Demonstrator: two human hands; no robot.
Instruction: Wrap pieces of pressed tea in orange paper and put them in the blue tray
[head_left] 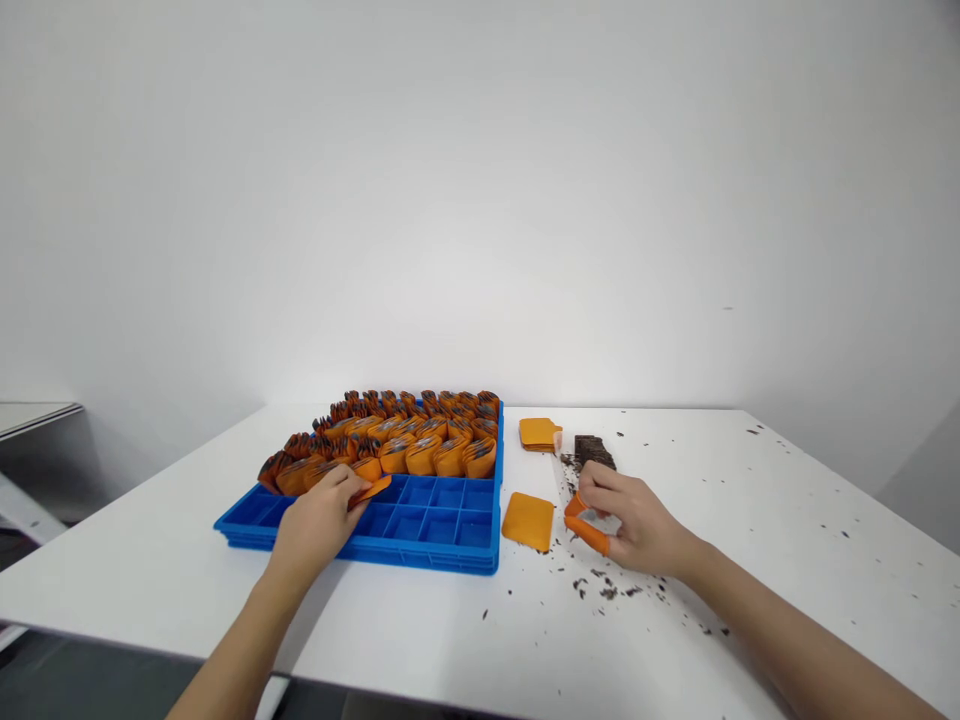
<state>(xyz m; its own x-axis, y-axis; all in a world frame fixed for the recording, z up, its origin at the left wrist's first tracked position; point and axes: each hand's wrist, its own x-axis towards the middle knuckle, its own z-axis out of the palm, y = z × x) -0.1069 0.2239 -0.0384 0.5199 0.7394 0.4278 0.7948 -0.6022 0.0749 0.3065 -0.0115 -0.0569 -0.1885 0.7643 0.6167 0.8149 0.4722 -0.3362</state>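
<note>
My left hand is closed on a flat orange packet over the front part of the blue compartment tray. Rows of folded orange packets stand upright in the tray's rear compartments. My right hand hovers right of the tray, with orange finger covers on its thumb and index finger. Those two fingertips are slightly apart, and nothing shows between them. Just left of them a square orange packet lies flat on the table.
On the white table, a small stack of orange pieces lies behind the flat packet. A dark brown flaky block sits behind my right hand. Dark crumbs are scattered around it. A white wall rises behind the table.
</note>
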